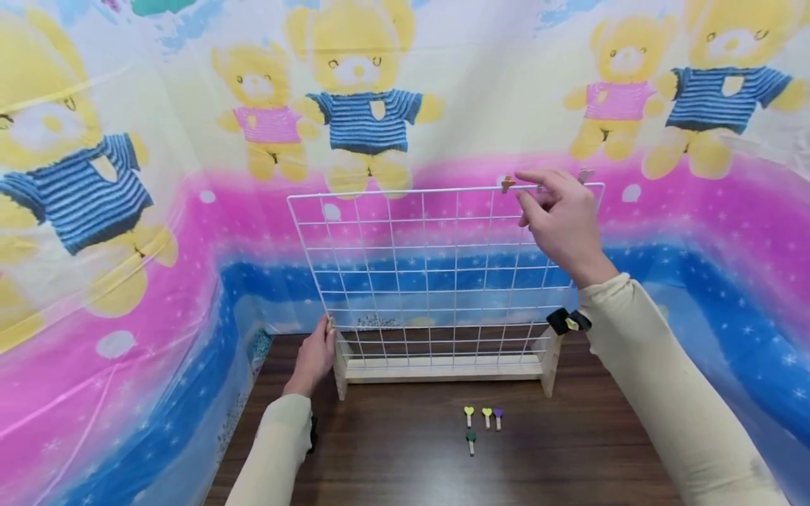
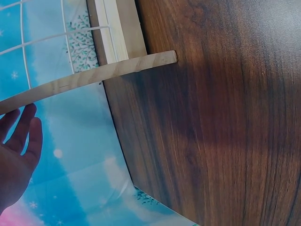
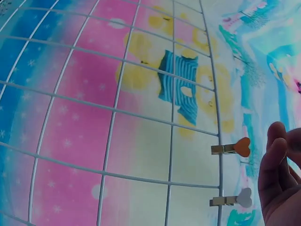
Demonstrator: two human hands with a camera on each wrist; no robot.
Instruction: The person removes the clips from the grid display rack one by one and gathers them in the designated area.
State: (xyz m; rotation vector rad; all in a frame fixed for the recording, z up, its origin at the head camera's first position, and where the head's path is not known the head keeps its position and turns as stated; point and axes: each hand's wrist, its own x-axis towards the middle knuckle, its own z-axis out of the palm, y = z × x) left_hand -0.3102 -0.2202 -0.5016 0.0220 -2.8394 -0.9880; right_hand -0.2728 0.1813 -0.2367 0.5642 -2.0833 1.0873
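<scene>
My left hand holds the upper part of the left upright of a wooden stand. In the left wrist view, its fingertips meet the side of that upright, and the thumb is out of sight. A white wire grid stands in the stand. My right hand is up by the grid's top right, index finger extended and nothing between finger and thumb. Near it on the top wire are a clothespin with an orange heart and one with a white heart; the right wrist view shows the fingertips apart from both.
On the brown table in front of the stand lie several small clothespins: two with yellow hearts, one with a purple heart and one with a green top. A bear-print curtain surrounds the table.
</scene>
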